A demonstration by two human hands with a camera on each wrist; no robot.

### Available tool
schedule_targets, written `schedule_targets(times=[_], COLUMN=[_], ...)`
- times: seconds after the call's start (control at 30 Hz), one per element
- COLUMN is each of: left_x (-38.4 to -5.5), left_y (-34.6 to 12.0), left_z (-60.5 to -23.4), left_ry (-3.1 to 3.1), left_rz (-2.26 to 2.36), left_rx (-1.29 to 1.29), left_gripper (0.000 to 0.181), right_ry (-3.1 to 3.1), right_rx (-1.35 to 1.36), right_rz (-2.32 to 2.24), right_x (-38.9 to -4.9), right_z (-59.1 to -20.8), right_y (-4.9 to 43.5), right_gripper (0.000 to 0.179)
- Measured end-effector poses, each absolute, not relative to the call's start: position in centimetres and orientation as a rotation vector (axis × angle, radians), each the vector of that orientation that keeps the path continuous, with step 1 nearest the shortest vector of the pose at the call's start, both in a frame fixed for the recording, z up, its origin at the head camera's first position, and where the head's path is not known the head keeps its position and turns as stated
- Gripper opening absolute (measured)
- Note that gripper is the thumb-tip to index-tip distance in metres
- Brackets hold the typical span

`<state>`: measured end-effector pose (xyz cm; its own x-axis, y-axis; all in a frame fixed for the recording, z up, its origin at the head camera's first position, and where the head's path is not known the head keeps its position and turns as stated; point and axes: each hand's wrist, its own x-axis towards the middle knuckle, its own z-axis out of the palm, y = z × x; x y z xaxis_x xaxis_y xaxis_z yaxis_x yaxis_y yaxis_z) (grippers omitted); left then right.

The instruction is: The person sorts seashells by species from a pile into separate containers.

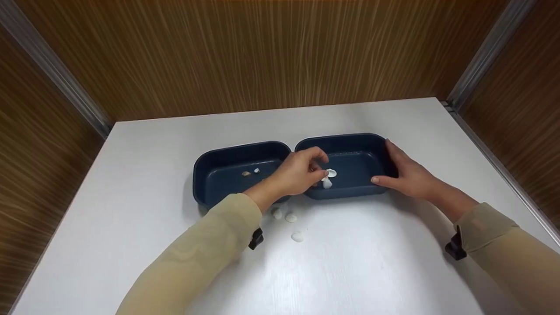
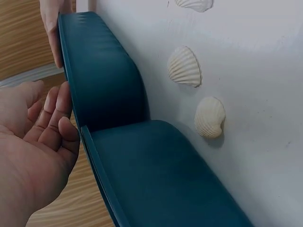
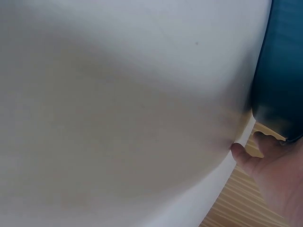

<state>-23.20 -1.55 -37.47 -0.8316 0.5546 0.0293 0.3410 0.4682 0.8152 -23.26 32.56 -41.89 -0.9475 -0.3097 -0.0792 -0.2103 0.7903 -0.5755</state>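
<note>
Fingers [image 2: 61,101] of the left hand [image 1: 297,173] loosely curved, with some gap between thumb and index finger, and nothing visible in the palm from the left wrist view. Located over the inner end of the right tray [image 1: 350,192], dark blue and with rounded corners. Just beside the thumb tip, inside this tray near its left end, white shells [image 1: 327,184] in a small close group; not possible to tell whether touched by the thumb. Fingers of the right hand [image 1: 409,175] straight, wide apart from the thumb, resting at the outer right end of the same tray, with the thumb at its near corner.

To the left, with facing ends close together, a similar left tray [image 1: 225,188]; inside it, a small brown shell [image 1: 246,173] next to a small white shell [image 1: 257,170]. In front of the trays, on the white tabletop [image 1: 144,175], three pale ribbed shells [image 1: 297,236], lying apart from each other. On both forearms, beige sleeves [image 1: 197,249], with a black device [image 1: 257,239] at each cuff. Behind and at both sides, brown wood-grain panels [image 1: 280,52].
</note>
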Motion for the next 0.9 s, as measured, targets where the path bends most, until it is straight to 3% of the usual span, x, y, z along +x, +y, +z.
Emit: schedule_targets(times=[0.5,0.9], left_x=[-20.9,-17.3], left_y=[-3.6,-6.3], left_z=[-36.7,-38.2], left_ry=[2.446,2.400], left_rz=[1.369,1.362], left_rx=[0.865,0.959], left_gripper=[0.022,0.021], right_ry=[2.814,2.806], right_rx=[-0.374,-0.369], right_rz=[-0.859,-0.848], right_x=[-23.2,-23.4], right_z=[-41.6,-41.5], right_y=[33.2,33.1], right_gripper=[0.117,0.118])
